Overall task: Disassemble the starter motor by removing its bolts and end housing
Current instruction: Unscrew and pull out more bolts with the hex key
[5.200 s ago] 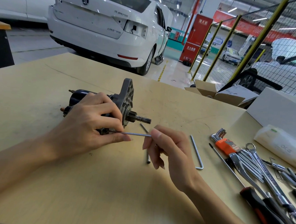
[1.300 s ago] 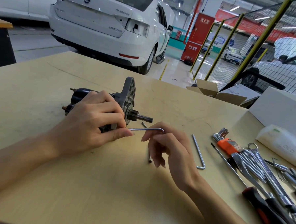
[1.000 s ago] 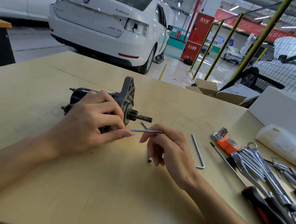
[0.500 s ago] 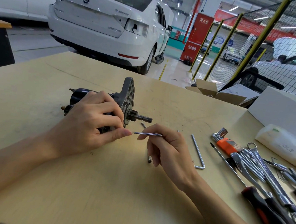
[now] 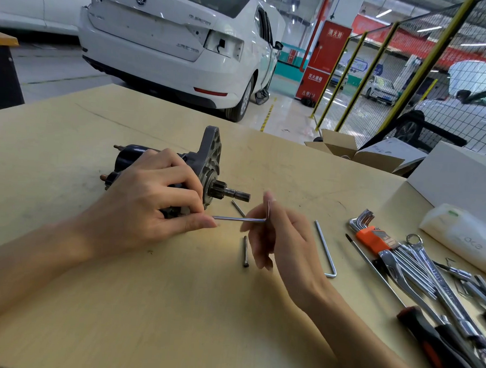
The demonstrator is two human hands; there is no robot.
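Two bolts (image 5: 245,251) out on the desk (image 5: 173,306), left hand (image 5: 148,204) clamping the motor (image 5: 206,165), right hand (image 5: 275,236) pinching the hex key (image 5: 238,218), housing's not off.

I'm sat at a pale wooden bench (image 5: 173,306) in a big indoor garage. At 12 o'clock there's a white sedan (image 5: 176,39) parked tail-on to me on a glossy grey floor (image 5: 285,115). At about 1 o'clock stands a red cabinet (image 5: 322,64), and a yellow-framed mesh fence (image 5: 411,66) runs off toward 2. Strip lights (image 5: 428,29) glow overhead.
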